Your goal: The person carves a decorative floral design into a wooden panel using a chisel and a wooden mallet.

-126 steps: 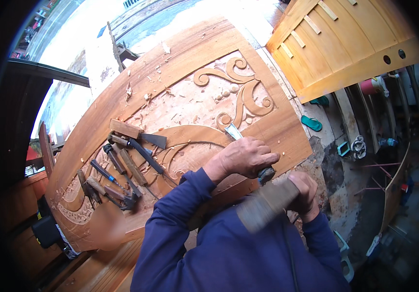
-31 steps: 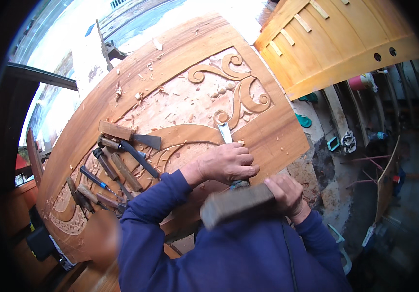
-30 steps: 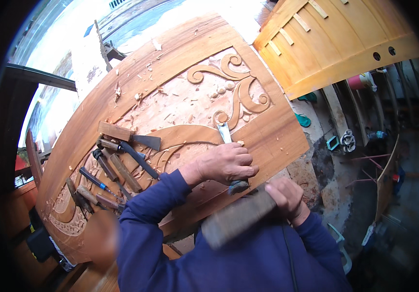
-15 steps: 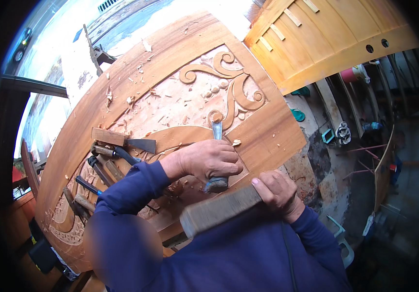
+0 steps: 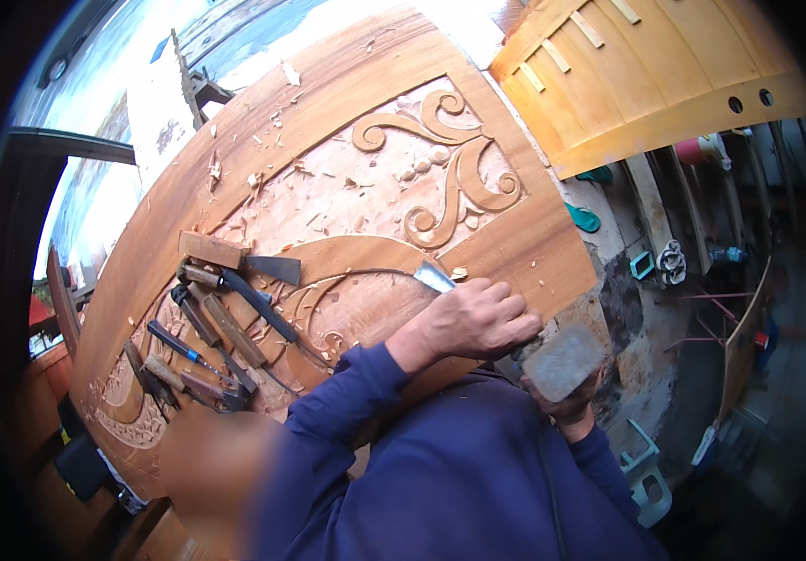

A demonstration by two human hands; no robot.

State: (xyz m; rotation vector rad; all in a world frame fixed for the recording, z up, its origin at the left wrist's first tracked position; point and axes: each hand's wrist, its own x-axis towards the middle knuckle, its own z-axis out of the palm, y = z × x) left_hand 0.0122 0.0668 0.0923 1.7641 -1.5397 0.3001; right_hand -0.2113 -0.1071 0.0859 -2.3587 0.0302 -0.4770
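Note:
My left hand (image 5: 479, 323) is closed around a chisel, with its metal blade (image 5: 434, 277) showing past the knuckles. The blade's tip rests at or just above the edge of a curved raised band (image 5: 365, 252) on a carved wooden panel (image 5: 534, 243). My right hand (image 5: 576, 409) grips a worn wooden block (image 5: 564, 363), slightly blurred, with one end turned up. The block is beside the fingers of my left hand, near the chisel's handle end; whether they touch I cannot tell. Scrollwork (image 5: 464, 173) stands out in relief beyond the chisel.
Several chisels and gouges (image 5: 225, 323) lie on the panel's left, beside a wide-bladed tool (image 5: 274, 269) and a small wood block (image 5: 211, 249). Shavings (image 5: 216, 173) are scattered over the panel. A yellowish wooden door (image 5: 646, 84) stands at upper right, a pale green plastic stool (image 5: 646, 472) at lower right.
My left hand has moved right with the chisel, its blade now slanting and away from the scroll's curl. The wooden block has swung right and turned end-up in my right hand.

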